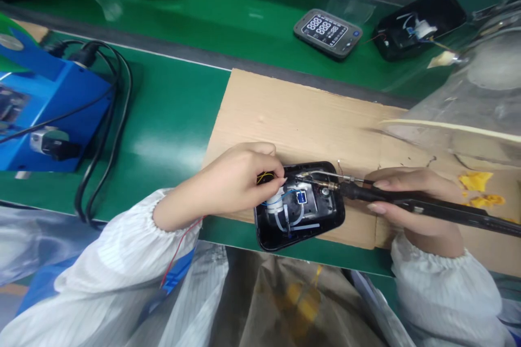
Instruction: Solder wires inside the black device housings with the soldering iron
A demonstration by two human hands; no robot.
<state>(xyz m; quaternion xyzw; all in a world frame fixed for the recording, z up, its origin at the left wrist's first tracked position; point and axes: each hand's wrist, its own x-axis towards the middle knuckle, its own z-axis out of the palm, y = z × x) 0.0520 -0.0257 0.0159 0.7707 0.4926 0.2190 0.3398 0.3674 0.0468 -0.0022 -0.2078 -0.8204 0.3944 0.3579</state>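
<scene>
"Black plastic housing [261, 236]: what's hiding?"

"L hand [244, 178] is covering its upper L corner. Thumb and finger are pinching together by the yellow wires [265, 177]; can't tell exactly what they're gripping. Soldering iron [427, 201] is running off the R edge, and its tip's blurring over the housing; can't tell if it's touching."

"R hand [425, 180]?"

"Curling snugly round the iron's handle."

"Housing's orientation?"

"Open side's facing up, w/ pump [274, 203] and tubing [307, 226] showing. Long axis is running L–R, R end angling slightly away from the person. It's sitting across the cardboard's [285, 103] near edge, partly over the green bench [163, 108]."

"Rest of the rm?"

"Blue machine [61, 108] is getting cut off at L. Display unit [328, 33] is lying beyond the cardboard, near a 2nd housing [443, 13]."
</scene>
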